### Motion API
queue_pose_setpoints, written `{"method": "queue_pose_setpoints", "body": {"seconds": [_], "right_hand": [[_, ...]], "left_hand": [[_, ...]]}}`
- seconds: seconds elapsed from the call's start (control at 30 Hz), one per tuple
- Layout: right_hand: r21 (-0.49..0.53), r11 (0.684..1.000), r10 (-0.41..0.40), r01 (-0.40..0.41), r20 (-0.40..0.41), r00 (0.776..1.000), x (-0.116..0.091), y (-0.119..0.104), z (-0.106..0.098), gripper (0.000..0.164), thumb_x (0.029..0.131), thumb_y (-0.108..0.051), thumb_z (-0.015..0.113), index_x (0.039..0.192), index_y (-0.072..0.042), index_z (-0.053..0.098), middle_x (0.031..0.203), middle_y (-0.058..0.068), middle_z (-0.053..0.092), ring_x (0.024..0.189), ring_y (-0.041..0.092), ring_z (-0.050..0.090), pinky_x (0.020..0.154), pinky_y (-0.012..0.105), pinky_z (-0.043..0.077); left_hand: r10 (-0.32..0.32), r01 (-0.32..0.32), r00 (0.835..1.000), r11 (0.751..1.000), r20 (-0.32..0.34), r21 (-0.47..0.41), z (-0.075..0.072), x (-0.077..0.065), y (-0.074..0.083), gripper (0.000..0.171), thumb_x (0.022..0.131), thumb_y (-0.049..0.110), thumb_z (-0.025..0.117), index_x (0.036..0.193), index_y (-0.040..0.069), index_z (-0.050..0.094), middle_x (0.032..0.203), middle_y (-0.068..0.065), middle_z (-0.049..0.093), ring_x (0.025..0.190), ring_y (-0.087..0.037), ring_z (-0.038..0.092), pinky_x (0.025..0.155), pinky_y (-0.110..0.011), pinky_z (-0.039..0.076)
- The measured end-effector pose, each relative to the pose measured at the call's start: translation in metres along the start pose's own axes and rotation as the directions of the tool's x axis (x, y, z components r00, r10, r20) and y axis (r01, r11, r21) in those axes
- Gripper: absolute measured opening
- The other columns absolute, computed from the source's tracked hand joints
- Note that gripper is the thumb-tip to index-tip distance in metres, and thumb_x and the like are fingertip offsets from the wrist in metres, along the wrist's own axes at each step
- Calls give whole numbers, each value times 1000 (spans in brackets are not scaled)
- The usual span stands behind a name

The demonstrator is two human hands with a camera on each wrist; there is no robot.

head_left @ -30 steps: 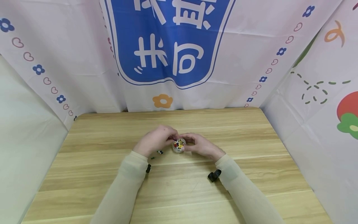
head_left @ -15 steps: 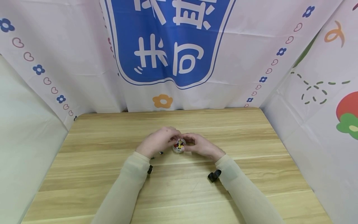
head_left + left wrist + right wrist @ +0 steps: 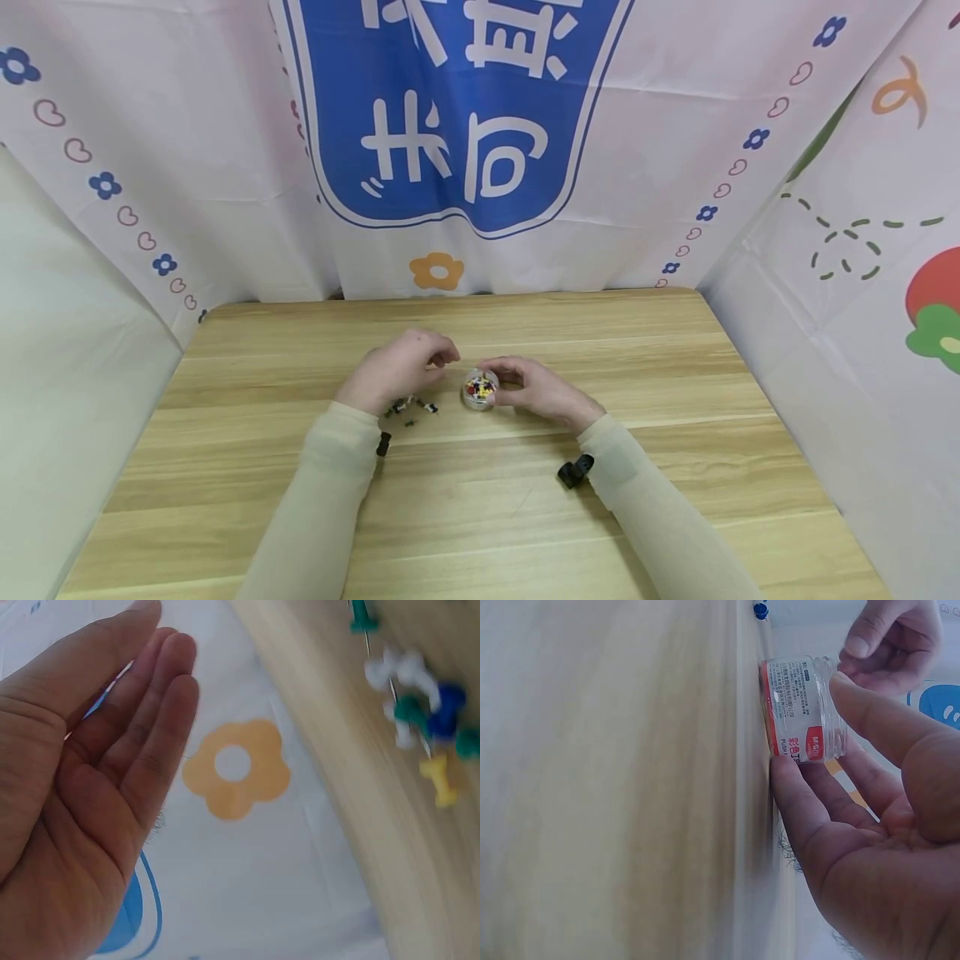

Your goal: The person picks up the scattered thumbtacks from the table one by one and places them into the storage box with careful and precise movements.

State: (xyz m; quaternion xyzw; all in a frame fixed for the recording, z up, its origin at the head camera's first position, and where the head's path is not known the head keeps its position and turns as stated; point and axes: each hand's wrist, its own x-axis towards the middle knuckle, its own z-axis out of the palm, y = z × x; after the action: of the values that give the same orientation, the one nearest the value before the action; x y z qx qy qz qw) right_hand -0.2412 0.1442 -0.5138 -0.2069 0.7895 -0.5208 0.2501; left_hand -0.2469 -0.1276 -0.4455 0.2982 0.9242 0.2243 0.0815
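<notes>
**My right hand (image 3: 546,392) holds one jar (image 3: 795,709) upright; my left hand (image 3: 397,371) hangs near it**

I count one clear jar, and inside it many small coloured pins (image 3: 481,387), red, yellow, white and dark, too tiny and jumbled to number. On the bench (image 3: 465,517), to the left of the jar, lies a loose cluster. From my left wrist I make out at least three in green: a first green pin (image 3: 364,619), a second green pin (image 3: 411,710) and a third green pin (image 3: 469,742). With them are one blue pin (image 3: 448,712), one yellow pin (image 3: 441,784) and some white pins (image 3: 379,671), which overlap too much to count. My right wrist shows a blue pin beyond the jar too; I cannot tell if it is the same one.

The jar stands on its base, its long axis vertical, mouth facing up, and its red-and-white label (image 3: 810,742) shows to my right wrist. My right fingers (image 3: 802,799) and thumb curve round its side and grip it. My left fingers are relaxed and only slightly bent, with nothing seen between them, just apart from the jar.

My left hand lies over the far side of the cluster in the head view and may hide some of it. Past the bench's far edge hangs a white cloth (image 3: 585,258) with an orange flower (image 3: 416,273) printed on it.
</notes>
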Motion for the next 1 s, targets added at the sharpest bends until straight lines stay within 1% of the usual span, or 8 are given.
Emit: {"method": "queue_pose_setpoints", "body": {"seconds": [0.13,0.27,0.33,0.47,0.63,0.7,0.87,1.0], "right_hand": [[-1,1000,0,0,2,1000,0,0,0,60,94,-23,77,150,-21,56,148,-3,57,139,17,49,116,43,37],[-9,1000,0,0,-2,1000,0,1,0,59,93,-23,77,149,-22,56,148,-3,56,139,17,48,116,42,36],[-10,1000,0,0,-1,1000,0,1,0,59,93,-22,77,149,-22,56,149,-2,56,140,17,48,116,42,36],[-7,1000,2,-2,0,1000,0,1,0,59,93,-21,77,149,-22,56,149,-2,56,140,17,47,117,41,36],[-5,1000,20,-20,-2,1000,-1,0,0,59,93,-22,77,148,-24,57,148,-4,56,139,14,48,116,38,36],[-5,1000,26,-26,-3,1000,-1,-1,0,59,93,-22,77,148,-25,57,148,-5,57,139,13,48,116,37,36],[3,1000,30,-30,-5,1000,-1,-2,0,59,93,-22,78,148,-24,57,148,-5,57,139,13,48,116,38,36],[5,999,34,-34,-6,999,-1,-2,0,59,93,-23,78,148,-25,57,148,-6,57,139,13,47,116,38,36]], "left_hand": [[-70,70,997,998,15,4,-5,-9,-11,20,93,8,74,113,9,74,111,-6,73,99,-20,66,89,-41,55],[-153,152,987,988,48,21,-9,-18,-21,16,93,11,76,109,11,74,106,-3,71,95,-18,64,87,-42,55],[-177,176,982,984,66,23,-11,-21,-24,15,92,12,76,107,11,74,103,-2,71,92,-18,63,86,-42,55],[-198,197,975,980,101,18,-13,-25,-28,10,90,8,77,99,10,74,95,-2,69,87,-18,61,81,-41,54],[-256,259,953,966,165,1,-13,-28,-29,8,90,6,77,94,11,73,89,0,66,83,-19,59,75,-37,52],[-268,273,947,962,180,-6,-13,-28,-30,7,90,5,76,93,11,73,88,-1,66,81,-19,58,73,-36,51],[-271,278,942,960,197,-11,-11,-28,-33,11,90,0,73,88,11,74,86,-2,67,77,-18,57,68,-34,49],[-276,285,939,958,203,-14,-9,-28,-37,14,89,-2,71,88,11,74,85,-2,67,77,-18,56,68,-33,48]]}}
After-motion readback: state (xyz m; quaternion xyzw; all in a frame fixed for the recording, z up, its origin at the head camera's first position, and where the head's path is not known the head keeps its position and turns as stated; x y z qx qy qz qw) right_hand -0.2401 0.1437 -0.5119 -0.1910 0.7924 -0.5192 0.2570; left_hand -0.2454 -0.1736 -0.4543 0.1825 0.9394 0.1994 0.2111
